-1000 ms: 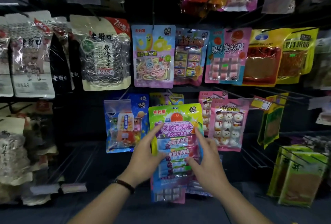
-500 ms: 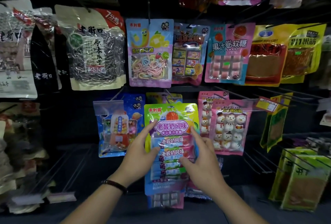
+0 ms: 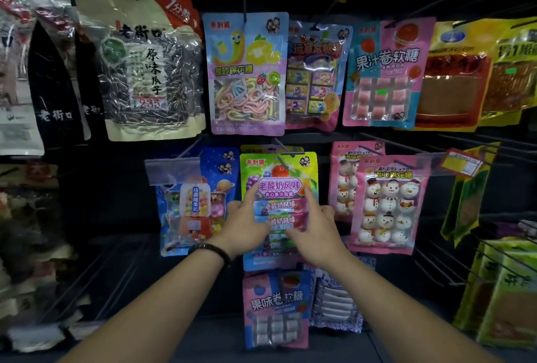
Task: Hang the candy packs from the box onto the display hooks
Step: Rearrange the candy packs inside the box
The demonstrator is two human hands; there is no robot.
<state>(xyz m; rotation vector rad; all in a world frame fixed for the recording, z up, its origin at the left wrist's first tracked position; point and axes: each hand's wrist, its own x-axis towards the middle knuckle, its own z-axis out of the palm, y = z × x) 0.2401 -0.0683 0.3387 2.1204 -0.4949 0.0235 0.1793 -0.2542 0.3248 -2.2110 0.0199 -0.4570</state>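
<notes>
Premises: a retail shop, snack and confectionery section. A dark display wall carries rows of metal display hooks (image 3: 453,156), each loaded with sealed, printed packs. At 10 o'clock hangs a sunflower seed bag (image 3: 151,72); at 12 o'clock a marshmallow pack (image 3: 247,75); at 1 o'clock a pink soft-candy pack (image 3: 383,72). A price tag (image 3: 462,162) is clipped to a hook end at 3 o'clock. Duplicate packs hang stacked behind one another.

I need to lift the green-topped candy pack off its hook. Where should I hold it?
Hold the green-topped candy pack by its two side edges just below the header, coming from the front as the left hand and right hand do. It hangs flat and upright, so a pinch grip there steers the hole along the hook.
</notes>
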